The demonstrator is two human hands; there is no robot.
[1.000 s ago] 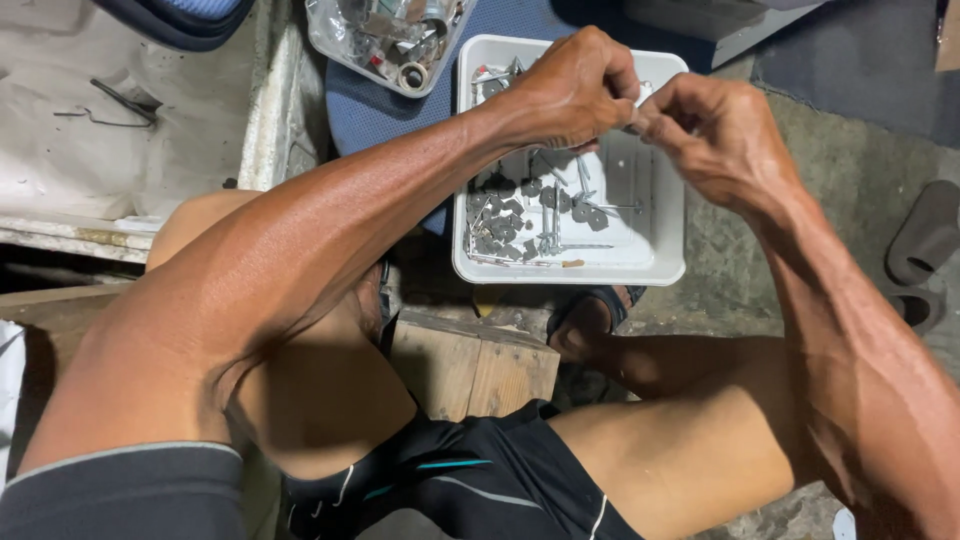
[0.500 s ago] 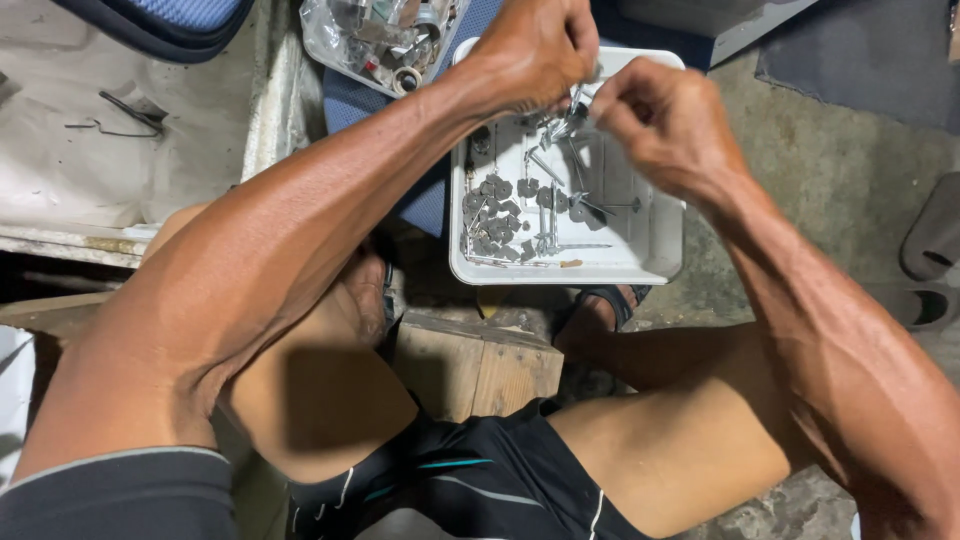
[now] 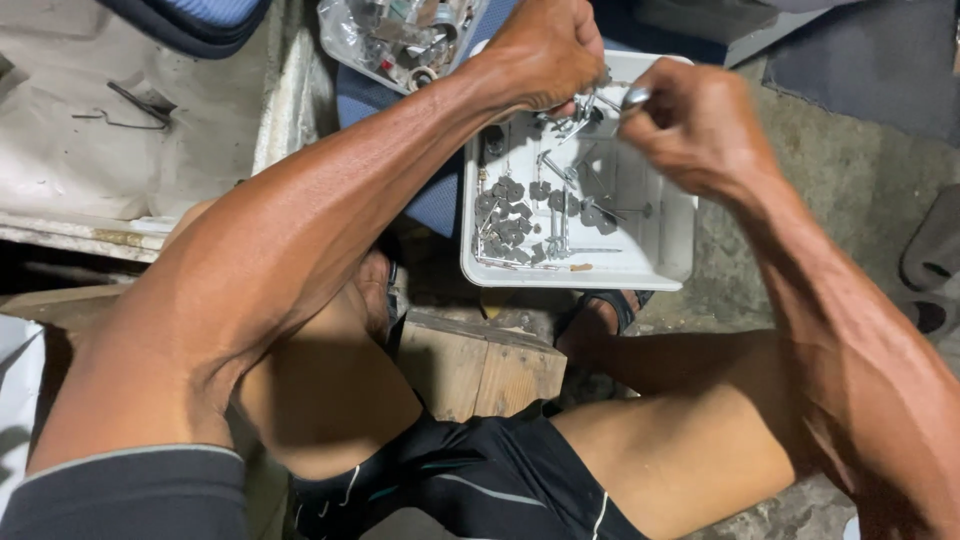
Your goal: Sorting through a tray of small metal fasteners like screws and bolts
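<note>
- A white tray point(image 3: 675, 245) sat on the concrete floor point(image 3: 850, 190) in front of the seated person; every place below is told from it.
- The left hand point(image 3: 545, 50) hung over the tray's far left corner, its fingers curled tight around small metal parts point(image 3: 580, 110), thin rods that stuck out just beneath the knuckles.
- The right hand point(image 3: 700, 125) hovered above the tray's far right part, close beside the left hand, with thumb and forefinger pinched on a small shiny metal piece point(image 3: 635, 96).
- Whether the two hands' pieces touched each other could not be told; they met in shadow between the fists.
- Inside the tray, toward its left and near side, lay a heap of small dark nuts point(image 3: 510, 215), with loose screws point(image 3: 600, 210) scattered to the right of them across the tray's middle.
- A thin rod lay along the tray's near wall.
- Beyond the tray's far left corner stood a clear plastic container point(image 3: 400, 40) filled with mixed metal hardware.
- Under the tray's left edge showed a blue cloth point(image 3: 440, 200).
- Well left of the tray ran a worn white board point(image 3: 100, 170) with a bent wire point(image 3: 140, 105) lying on it.
- Just near of the tray, a sandalled foot point(image 3: 600, 320) rested on the floor, and beside it sat a wooden block point(image 3: 480, 370) between the person's bare knees.
- Far right of the tray, at the picture's edge, lay a dark sandal point(image 3: 935, 270).
</note>
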